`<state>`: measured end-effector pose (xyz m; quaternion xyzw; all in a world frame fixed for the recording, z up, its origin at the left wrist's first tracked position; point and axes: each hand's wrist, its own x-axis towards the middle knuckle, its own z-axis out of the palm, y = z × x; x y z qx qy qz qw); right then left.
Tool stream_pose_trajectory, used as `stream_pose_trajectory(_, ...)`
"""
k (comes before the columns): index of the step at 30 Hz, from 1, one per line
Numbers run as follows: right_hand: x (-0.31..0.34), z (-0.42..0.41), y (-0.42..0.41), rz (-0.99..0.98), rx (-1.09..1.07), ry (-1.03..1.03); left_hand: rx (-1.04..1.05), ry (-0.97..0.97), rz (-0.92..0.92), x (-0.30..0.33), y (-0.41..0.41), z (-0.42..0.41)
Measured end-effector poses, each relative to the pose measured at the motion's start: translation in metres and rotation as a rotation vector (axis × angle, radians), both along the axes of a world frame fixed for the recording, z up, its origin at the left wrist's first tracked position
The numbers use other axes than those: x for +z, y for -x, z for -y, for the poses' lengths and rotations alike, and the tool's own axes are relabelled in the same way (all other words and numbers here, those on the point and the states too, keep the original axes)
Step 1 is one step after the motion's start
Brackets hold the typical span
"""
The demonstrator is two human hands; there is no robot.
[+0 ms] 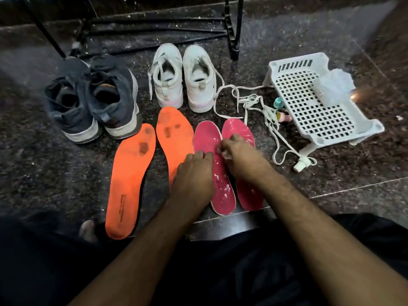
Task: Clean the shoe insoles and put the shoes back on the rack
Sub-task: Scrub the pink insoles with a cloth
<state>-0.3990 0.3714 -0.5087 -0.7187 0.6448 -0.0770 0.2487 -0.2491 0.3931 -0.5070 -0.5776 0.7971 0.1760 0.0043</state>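
Observation:
Four insoles lie side by side on the dark floor: two orange insoles (pixel 130 180) (pixel 174 138) with dark stains and two pink insoles (pixel 206 138) (pixel 238 131) flecked with white. My left hand (pixel 193 173) presses down on the left pink insole, at the edge of the second orange one. My right hand (pixel 237 154) hovers over both pink insoles and pinches a small white scrap at its fingertips. Behind them stand a pair of dark blue shoes (pixel 92 100) and a pair of white shoes (pixel 183 78). The black shoe rack (pixel 234 29) rises at the back.
A white plastic basket (pixel 309 107) lies tipped over at the right with a whitish cloth (pixel 335 87) on it. Loose white laces (pixel 260 107) trail between the white shoes and the basket, beside small bottles (pixel 279 103). White dust speckles the floor.

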Motion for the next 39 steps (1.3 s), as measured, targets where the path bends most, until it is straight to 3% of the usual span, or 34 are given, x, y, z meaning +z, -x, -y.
stream_pose_trajectory(6,-0.002,0.007,0.015,-0.047,-0.096,-0.042,0.032,-0.05,-0.243,-0.012,0.002,0.01)
stream_pose_trajectory(11,0.005,0.014,0.021,0.025,-0.218,0.109,0.193,-0.061,-0.449,-0.022,-0.002,0.018)
stream_pose_trajectory(14,0.007,0.017,0.023,0.108,-0.24,0.176,0.246,-0.046,-0.476,-0.024,-0.004,0.022)
stream_pose_trajectory(17,0.01,0.015,0.02,0.166,-0.249,0.137,0.217,-0.011,-0.435,-0.025,-0.005,0.023)
stream_pose_trajectory(20,0.011,0.013,0.015,0.158,-0.152,0.026,0.143,0.011,-0.251,-0.023,-0.007,0.023)
stream_pose_trajectory(24,0.011,0.005,0.007,0.013,0.008,-0.035,0.133,-0.022,-0.16,-0.013,-0.009,0.023)
stream_pose_trajectory(29,0.012,-0.004,0.002,-0.145,-0.009,-0.055,0.058,-0.092,-0.112,-0.003,-0.011,0.024)
stream_pose_trajectory(33,0.005,-0.008,0.002,-0.042,-0.11,-0.02,0.031,-0.078,-0.084,-0.007,-0.012,0.024)
stream_pose_trajectory(39,0.008,0.005,0.001,0.093,-0.144,0.253,0.043,-0.084,-0.043,-0.013,-0.014,0.029)
